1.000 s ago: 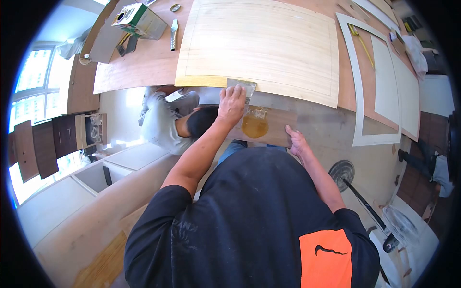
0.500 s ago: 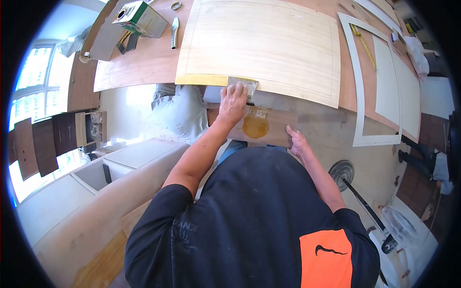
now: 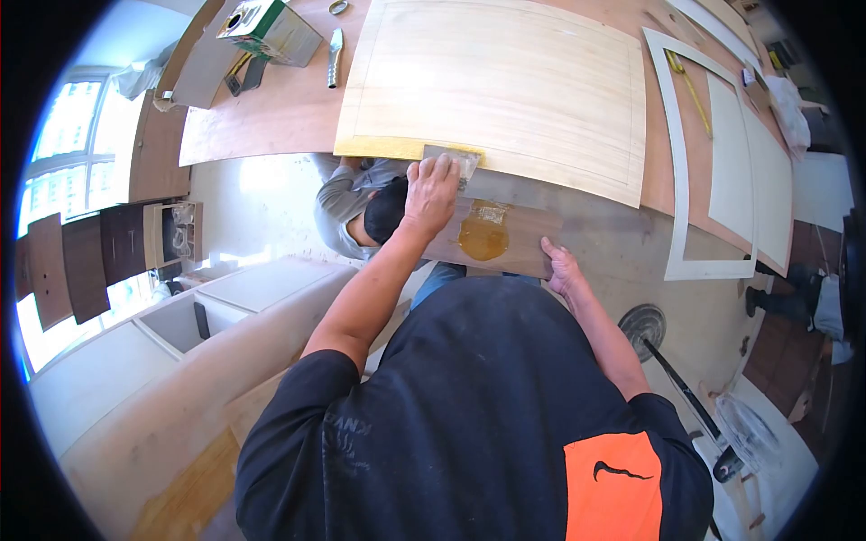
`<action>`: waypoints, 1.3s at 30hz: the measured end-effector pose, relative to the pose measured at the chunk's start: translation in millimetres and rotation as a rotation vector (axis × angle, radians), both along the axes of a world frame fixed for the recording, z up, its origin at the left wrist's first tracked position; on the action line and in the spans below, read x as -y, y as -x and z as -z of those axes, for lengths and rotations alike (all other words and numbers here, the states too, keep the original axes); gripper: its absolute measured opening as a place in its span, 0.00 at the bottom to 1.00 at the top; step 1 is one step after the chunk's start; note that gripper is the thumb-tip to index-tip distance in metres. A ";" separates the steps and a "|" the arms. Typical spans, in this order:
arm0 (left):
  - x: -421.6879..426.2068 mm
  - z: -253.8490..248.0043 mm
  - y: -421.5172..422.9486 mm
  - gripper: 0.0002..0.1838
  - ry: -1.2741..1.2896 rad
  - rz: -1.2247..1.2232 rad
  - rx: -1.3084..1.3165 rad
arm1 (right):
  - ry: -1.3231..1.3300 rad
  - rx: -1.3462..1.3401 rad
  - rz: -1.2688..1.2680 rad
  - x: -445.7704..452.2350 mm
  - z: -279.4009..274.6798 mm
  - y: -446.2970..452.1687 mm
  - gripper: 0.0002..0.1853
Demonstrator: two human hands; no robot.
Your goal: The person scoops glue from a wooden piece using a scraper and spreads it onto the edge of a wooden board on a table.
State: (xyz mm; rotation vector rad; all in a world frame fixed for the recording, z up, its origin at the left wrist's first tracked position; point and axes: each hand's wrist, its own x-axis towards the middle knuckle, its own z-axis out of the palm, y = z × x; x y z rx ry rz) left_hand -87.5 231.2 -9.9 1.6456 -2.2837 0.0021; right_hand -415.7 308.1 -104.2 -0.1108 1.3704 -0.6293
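Observation:
My left hand [image 3: 431,191] is closed on a flat, smeared scraper [image 3: 466,163], its blade at the near edge of a pale wood panel [image 3: 496,86]. A yellow strip of glue [image 3: 383,149] runs along that edge, left of the blade. My right hand [image 3: 561,265] grips the right end of a brown board [image 3: 534,225], thumb on top and fingers underneath out of sight. On this board, just below my left hand, lies an amber puddle of glue [image 3: 483,236].
A crouching person [image 3: 347,212] in grey is under the table's near side, close to my left arm. On the table [image 3: 262,131] are a tin [image 3: 289,36], a knife [image 3: 336,59] and a white frame [image 3: 677,180]. A round-based stand [image 3: 642,329] is on the floor at right.
My left hand and the scraper have shifted slightly left along the panel edge. My right hand keeps its hold. The crouching person has moved, and a dark-capped head now shows beside my left forearm.

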 end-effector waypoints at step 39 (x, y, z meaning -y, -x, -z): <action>-4.6 13.7 -32.9 0.24 -0.032 -0.113 0.029 | 0.058 0.036 -0.039 5.9 -6.9 -12.2 0.39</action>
